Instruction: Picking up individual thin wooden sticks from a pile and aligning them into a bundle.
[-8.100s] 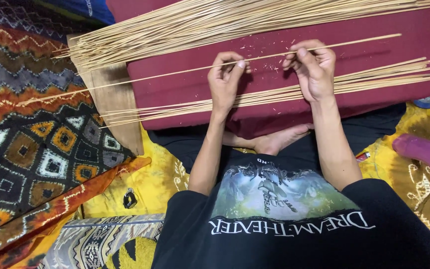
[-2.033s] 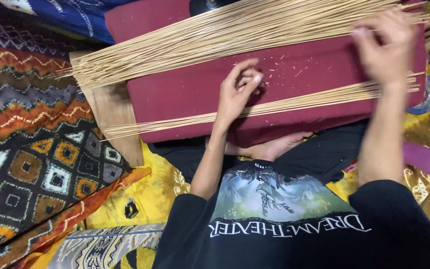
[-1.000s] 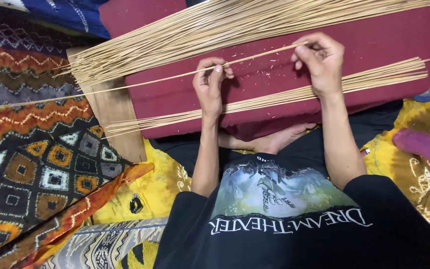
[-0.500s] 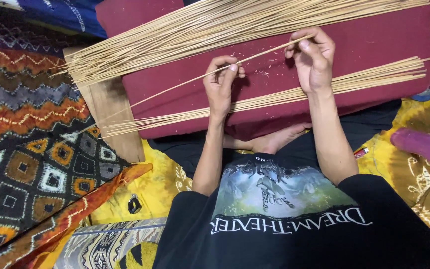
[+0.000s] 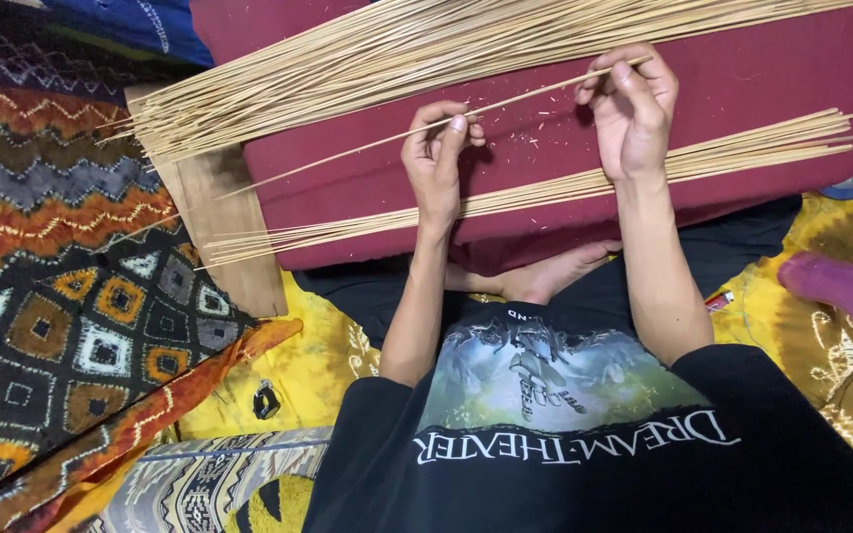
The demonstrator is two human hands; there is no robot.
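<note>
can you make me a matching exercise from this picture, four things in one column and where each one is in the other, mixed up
Things:
1. single thin stick
2. big pile of sticks
3. small row of sticks
4. wooden board

Places:
A. lying on the maroon cushion, on the side nearer the person
B. sticking out from under the cushion's end, on the patterned cloth
C. held between the left hand and the right hand
D. spread along the cushion's far edge

Pairs: 1-C, 2-D, 3-A, 4-B
</note>
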